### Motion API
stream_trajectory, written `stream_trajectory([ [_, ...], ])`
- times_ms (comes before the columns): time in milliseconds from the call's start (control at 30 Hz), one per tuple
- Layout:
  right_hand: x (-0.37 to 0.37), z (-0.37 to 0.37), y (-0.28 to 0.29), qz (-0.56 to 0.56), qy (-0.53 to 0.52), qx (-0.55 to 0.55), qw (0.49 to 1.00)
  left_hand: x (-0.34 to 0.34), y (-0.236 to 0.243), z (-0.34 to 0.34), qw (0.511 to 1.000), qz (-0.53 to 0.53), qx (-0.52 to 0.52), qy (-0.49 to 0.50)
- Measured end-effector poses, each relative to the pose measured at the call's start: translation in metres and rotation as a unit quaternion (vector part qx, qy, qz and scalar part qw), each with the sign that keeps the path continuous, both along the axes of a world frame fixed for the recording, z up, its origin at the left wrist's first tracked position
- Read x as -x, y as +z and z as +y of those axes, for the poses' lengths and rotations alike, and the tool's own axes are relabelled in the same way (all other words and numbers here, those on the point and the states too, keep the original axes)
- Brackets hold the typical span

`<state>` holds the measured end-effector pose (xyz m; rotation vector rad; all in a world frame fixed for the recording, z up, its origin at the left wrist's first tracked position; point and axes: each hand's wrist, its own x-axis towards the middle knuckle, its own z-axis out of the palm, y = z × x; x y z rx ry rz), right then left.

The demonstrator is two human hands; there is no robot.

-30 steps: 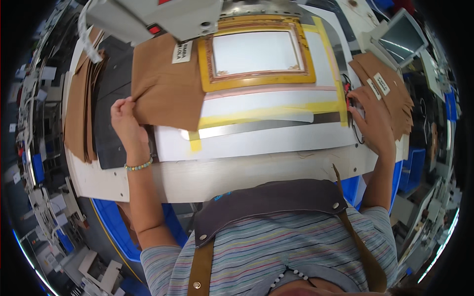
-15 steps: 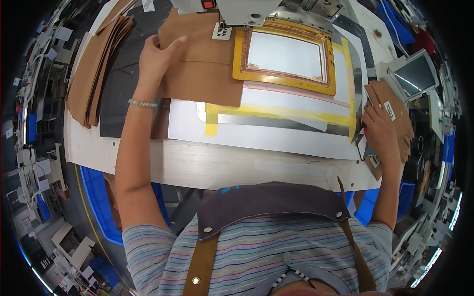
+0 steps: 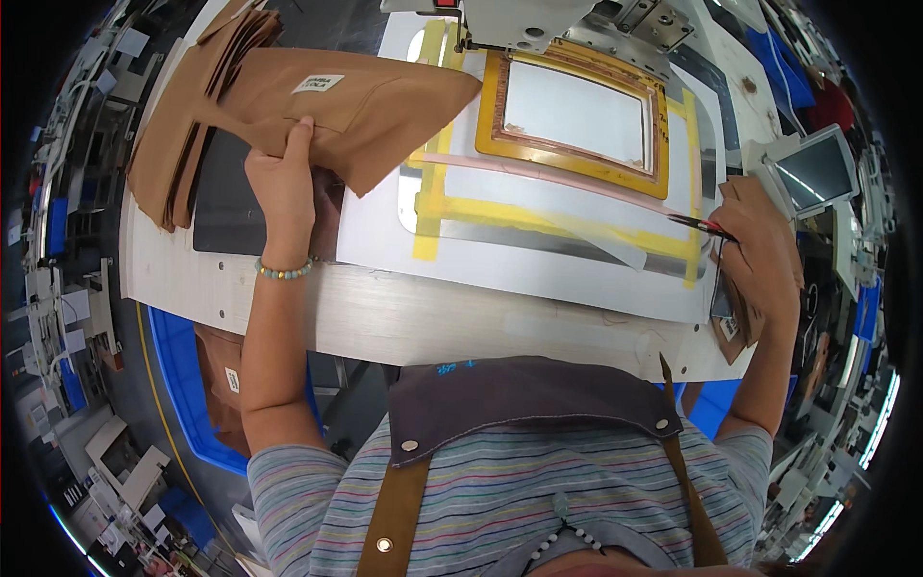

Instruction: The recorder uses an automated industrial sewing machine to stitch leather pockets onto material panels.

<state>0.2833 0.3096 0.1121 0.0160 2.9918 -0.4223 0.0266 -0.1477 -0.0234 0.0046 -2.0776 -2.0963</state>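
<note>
Over the left side of the pale wooden table (image 3: 433, 322): a brown fabric piece (image 3: 370, 115) with a white rectangular label (image 3: 318, 84) hangs from the bare left hand (image 3: 284, 183).
Left grip: narrow, thumb on top pinching the brown fabric piece at its near side; the fingers beneath are mostly hidden.
Loose right corner: with a single pinch holding it, this could sag or catch on the yellow rectangular frame (image 3: 567, 171) or the grey metal machine head (image 3: 529, 21).
Left pile: the piece overlaps the stacked brown fabric (image 3: 159, 188); contact cannot be told, but dragging could skew the layers.
Left arm: forearm nearly upright, beaded bracelet (image 3: 282, 272) at the wrist, back of the hand upward.
Right grip: the right hand (image 3: 764, 250) is closed round black-and-red snips (image 3: 707, 227); whether the blades are parted cannot be told.
Snip points: aimed left over the white sheet (image 3: 538, 274), which a careless sweep could nick.
Right arm: forearm angled upward, hand turned inward over the right-hand brown pile (image 3: 742, 190), which a bump could shift.
</note>
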Motion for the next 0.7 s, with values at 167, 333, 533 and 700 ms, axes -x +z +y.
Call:
stream_trajectory([
  [167, 0.000, 0.005, -0.010, -0.061, -0.023, 0.068, 0.996, -0.009, -0.008, -0.016, 0.997, -0.026, -0.070, -0.036],
  [333, 0.041, -0.049, -0.017, 0.147, -0.131, 0.442, 0.875, -0.017, -0.011, -0.009, 0.997, 0.065, 0.024, 0.023],
  [533, 0.129, -0.108, -0.026, 0.024, -0.034, 0.461, 0.886, -0.017, -0.009, 0.006, 0.984, 0.036, -0.174, 0.019],
  [700, 0.181, -0.169, -0.082, 0.143, 0.061, 0.140, 0.978, -0.019, -0.005, 0.010, 0.980, 0.014, -0.197, 0.024],
])
